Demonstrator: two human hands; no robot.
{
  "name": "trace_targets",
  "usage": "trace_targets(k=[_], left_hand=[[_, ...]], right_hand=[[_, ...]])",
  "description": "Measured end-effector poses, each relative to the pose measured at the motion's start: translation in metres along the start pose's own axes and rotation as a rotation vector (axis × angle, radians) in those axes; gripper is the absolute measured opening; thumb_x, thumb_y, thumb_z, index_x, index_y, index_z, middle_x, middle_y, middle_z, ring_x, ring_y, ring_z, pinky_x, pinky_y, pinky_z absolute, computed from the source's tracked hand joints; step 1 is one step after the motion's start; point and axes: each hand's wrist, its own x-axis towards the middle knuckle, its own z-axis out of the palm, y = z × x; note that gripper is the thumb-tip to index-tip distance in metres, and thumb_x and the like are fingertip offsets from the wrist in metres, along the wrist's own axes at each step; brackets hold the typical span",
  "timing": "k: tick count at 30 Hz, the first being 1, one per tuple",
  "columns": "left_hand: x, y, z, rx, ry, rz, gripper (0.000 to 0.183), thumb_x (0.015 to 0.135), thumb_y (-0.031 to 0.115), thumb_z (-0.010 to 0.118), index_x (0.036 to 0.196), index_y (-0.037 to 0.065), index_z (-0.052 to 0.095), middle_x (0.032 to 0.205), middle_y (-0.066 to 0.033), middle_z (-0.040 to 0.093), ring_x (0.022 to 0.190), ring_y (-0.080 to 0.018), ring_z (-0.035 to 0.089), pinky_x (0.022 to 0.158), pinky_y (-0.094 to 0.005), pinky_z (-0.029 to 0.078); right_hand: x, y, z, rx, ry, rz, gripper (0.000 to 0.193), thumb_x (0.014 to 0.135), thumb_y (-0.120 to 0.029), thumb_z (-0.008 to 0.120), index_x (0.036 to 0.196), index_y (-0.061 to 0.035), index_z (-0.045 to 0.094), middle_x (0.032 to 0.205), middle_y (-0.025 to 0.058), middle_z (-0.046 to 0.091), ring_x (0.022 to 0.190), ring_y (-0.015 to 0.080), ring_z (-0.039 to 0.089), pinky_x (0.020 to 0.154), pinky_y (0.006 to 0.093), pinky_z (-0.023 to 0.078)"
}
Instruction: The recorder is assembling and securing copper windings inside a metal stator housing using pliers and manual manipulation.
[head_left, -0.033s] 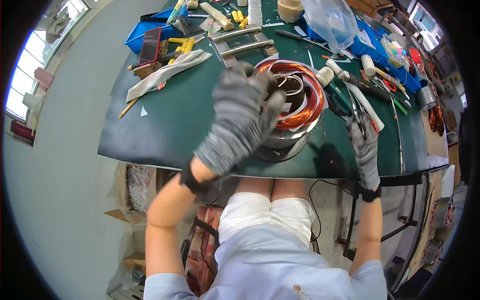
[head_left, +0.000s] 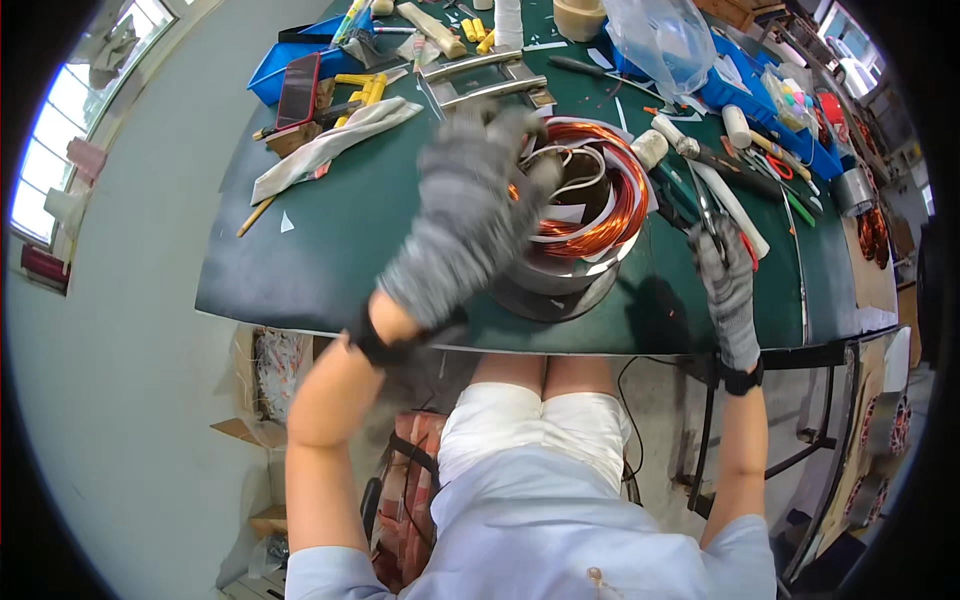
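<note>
In the head view, the copper coil point(head_left: 632, 205) sits near the front edge of the bench point(head_left: 340, 255). The left hand point(head_left: 468, 190) is at its left side, too blurred to tell whether the fingers grip. Nearer the bench's right edge, the right hand point(head_left: 725, 275) has its fingers wrapped round a metal-tipped tool point(head_left: 706, 208).

No lettering, numbers or signs seem legible in this partly blurred view.

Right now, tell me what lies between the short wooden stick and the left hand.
In the head view, a small white scrap lies near the stick; green tabletop runs from there to the left hand.
</note>
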Motion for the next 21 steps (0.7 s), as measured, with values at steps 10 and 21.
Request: trace_targets(k=[10,21], left_hand=[[0.05,-0.04,0.032,-0.619,-0.409,0.15,0.025,0.095,0.019,0.04,0.109,0.006,0.056,0.101,-0.0118,0.058,0.093,-0.0233,0.057,0.084,-0.0318,0.046],[0.04,-0.04,0.019,-0.627,-0.545,-0.074,0.029,0.095,0.015,0.041,0.119,0.007,0.054,0.12,-0.009,0.054,0.112,-0.0176,0.05,0.097,-0.0279,0.038]], right_hand=[[0.041,0.006,0.009,-0.421,-0.099,-0.557,0.025,0.085,-0.009,0.055,0.109,0.0001,0.056,0.112,0.0205,0.054,0.107,0.0359,0.051,0.096,0.0407,0.038],[0.055,-0.005,0.036,-0.478,-0.099,-0.573,0.033,0.085,-0.018,0.056,0.108,0.0043,0.055,0.104,0.0243,0.057,0.1,0.0384,0.054,0.09,0.0429,0.042]])
